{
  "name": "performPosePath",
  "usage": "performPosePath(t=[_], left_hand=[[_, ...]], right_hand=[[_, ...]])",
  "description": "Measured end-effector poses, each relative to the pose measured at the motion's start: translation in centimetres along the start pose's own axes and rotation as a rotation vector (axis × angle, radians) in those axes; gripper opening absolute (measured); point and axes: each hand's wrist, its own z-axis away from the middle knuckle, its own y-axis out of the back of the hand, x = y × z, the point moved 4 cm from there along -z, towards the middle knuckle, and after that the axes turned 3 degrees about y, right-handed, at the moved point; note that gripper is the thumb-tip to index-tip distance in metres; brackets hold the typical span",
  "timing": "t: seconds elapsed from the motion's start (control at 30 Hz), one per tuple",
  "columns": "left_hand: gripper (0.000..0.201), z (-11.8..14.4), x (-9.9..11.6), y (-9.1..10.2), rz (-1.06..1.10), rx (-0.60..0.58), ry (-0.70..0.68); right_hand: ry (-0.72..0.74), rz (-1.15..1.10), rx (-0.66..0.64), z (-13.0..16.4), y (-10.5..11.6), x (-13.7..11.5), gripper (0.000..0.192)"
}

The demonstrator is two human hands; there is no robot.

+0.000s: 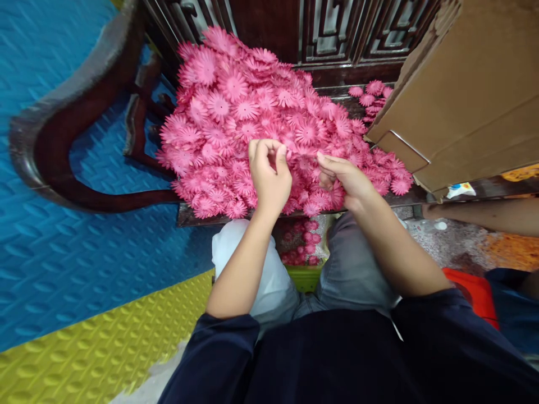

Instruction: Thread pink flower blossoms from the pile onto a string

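Blue foam floor mats (54,247) meet a yellow mat (101,348) near the bottom. A dark carved wooden chair (63,140) stands against a latticed cabinet (337,28). A cardboard box (471,95) leans at right.

Soft, even daylight keeps the scene bright and vivid, without glare and with only faint shadows under the pink paper flowers (269,123) toward six o'clock, while wide-angle distortion bows the blue floor mat (63,252) at nine o'clock and the cardboard box (471,95) at two o'clock, focus staying sharp centrally.
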Motion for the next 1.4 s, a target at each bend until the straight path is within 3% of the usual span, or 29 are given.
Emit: performPosePath(t=[0.3, 0.43, 0.47, 0.53, 0.67, 0.87, 1.0, 1.2, 1.4], left_hand=[[0.021, -0.6, -1.5, 1.2, 0.011, 0.257, 0.08], [0.022, -2.2, -4.4, 3.9, 0.028, 0.621, 0.231], [0.021, -2.6, -5.0, 4.4, 0.004, 0.639, 0.242], [0.017, -3.5, -5.5, 4.6, -0.051, 0.525, 0.208], [0.014, -3.3, -5.1, 3.0, -0.15, 0.187, 0.118], [0.017, -1.5, -2.4, 1.3, -0.138, 0.066, 0.014], [0.015, -0.6, 0.1, 0.3, -0.061, -0.115, -0.069], [0.016, 0.2, 1.8, 0.2, -0.107, -0.115, -0.079], [0.018, 0.4, 1.7, 0.1, -0.132, -0.16, -0.06]], right_hand=[[0.029, -0.004, 0.115, 0.5, -1.1, 0.1, 0.025], [-0.005, -0.089, 0.238, 0.1, 0.0, 0.1, 0.026], [0.006, -0.088, 0.248, 0.0, 0.3, 0.1, 0.029], [0.044, -0.038, 0.222, -0.1, 0.6, -0.2, 0.031], [0.011, -0.007, 0.133, 0.0, 0.5, 0.1, 0.036], [-0.004, -0.058, 0.116, -0.4, 0.6, 0.6, 0.044], [-0.025, -0.074, 0.097, -0.5, 0.3, 0.5, 0.034], [-0.03, -0.082, 0.091, -0.3, -0.1, 0.3, 0.017], [0.02, 0.039, 0.055, -0.3, -0.4, -0.1, 0.022]])
